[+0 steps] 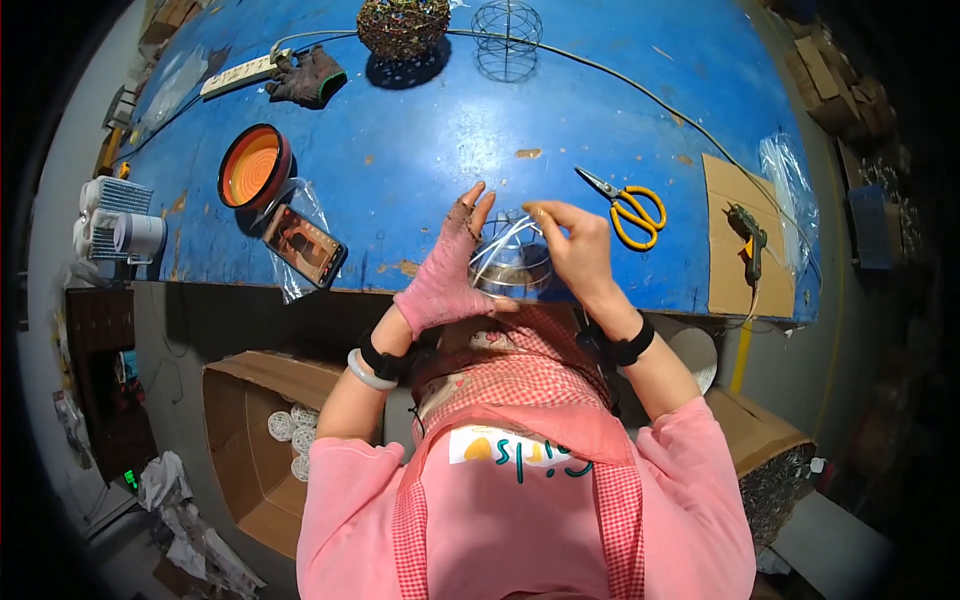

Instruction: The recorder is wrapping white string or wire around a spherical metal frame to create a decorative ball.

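Observation:
At the near table edge sits a small round wire frame [492, 265] with white strands running across it. A shiny silvery round piece [522, 272] shows at the frame; whether it lies inside or under it I cannot tell. My left hand [445, 275], in a pink fingerless glove, curves around the left side of the frame, thumb near the bottom and fingers at the top. On the frame's upper right, my right hand [578, 245], bare, pinches a white strand [515, 232] between thumb and forefinger.
Yellow-handled scissors [636, 215] lie right of my right hand. A glue gun [748, 240] rests on cardboard [725, 200]. At left are an orange bowl [255, 170] and a phone [305, 245]. Farther off lie a dark glove [308, 78], a decorated ball [403, 25], a wire sphere [507, 40] and a cable.

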The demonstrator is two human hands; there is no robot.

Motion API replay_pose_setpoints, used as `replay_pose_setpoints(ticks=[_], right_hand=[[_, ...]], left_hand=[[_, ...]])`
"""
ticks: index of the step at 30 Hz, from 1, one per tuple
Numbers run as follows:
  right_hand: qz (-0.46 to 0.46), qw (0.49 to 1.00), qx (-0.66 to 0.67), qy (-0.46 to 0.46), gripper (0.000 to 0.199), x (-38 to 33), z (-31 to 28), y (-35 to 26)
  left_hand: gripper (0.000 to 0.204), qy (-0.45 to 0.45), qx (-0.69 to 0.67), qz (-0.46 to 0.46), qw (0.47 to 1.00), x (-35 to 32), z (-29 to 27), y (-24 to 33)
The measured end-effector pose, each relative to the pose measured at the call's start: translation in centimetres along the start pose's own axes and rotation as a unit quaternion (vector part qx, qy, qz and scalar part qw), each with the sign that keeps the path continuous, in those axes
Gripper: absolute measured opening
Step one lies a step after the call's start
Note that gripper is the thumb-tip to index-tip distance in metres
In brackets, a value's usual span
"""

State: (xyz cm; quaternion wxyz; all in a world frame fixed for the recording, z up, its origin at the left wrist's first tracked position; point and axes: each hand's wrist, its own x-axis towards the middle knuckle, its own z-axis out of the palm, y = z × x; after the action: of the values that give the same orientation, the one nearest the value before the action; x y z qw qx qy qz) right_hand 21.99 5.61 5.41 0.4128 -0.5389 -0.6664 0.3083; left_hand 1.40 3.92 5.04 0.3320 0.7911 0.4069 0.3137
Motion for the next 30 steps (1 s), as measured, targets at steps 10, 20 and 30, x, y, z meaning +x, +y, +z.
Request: replay_pose_setpoints(ticks=[10, 20, 30], right_hand=[[0.055, 0.995, 0.075, 0.044, 0.023, 2.3, -1.3, 2.5], [0.057, 0.992, 0.015, 0.112, 0.021, 3.6, -7.1, 6.3], [-0.053, 0.968, -0.133, 0.206, 0.032, 0.6, -10.8, 3.0]], left_hand=[[0.088, -0.029, -0.158, -0.053, 0.986, 2.2, -0.2, 0.3], [0.080, 0.195, 0.237, 0.063, 0.950, 10.6, -0.3, -0.9], [0.094, 0.115, 0.264, -0.040, 0.957, 15.1, -3.1, -3.3]])
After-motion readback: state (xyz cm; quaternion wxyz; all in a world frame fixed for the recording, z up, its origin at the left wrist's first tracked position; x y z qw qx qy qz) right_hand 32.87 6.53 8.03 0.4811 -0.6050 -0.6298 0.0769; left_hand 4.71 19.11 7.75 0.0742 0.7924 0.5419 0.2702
